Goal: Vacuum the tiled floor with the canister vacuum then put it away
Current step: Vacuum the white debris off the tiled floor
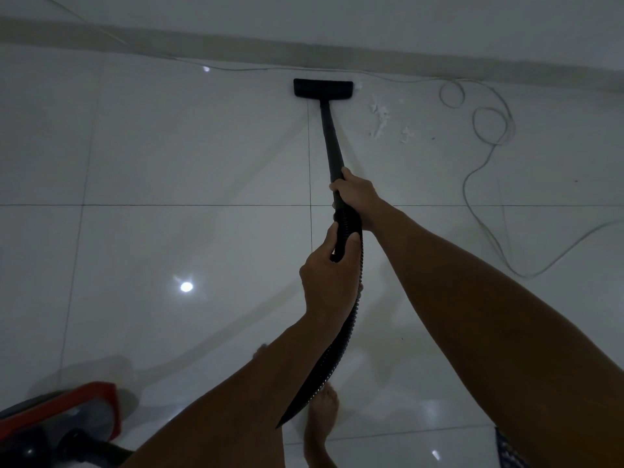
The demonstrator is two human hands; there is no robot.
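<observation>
Vacuuming under way: right hand (354,190) grips the wand (332,140), left hand (329,282) grips the hose (341,336). Floor head (323,88) sits upper centre by the wall; white debris (380,119) remains at its right. Canister (60,423), lower left, not yet stowed.

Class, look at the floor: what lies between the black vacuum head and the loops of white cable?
In the head view, white debris lies scattered on bare tile between the vacuum head and the cable.

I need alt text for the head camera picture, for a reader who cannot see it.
Two bare hands, right hand ahead of left hand, grip a black vacuum wand whose floor head sits by the wall on a white tiled floor. White debris lies right of it.
</observation>
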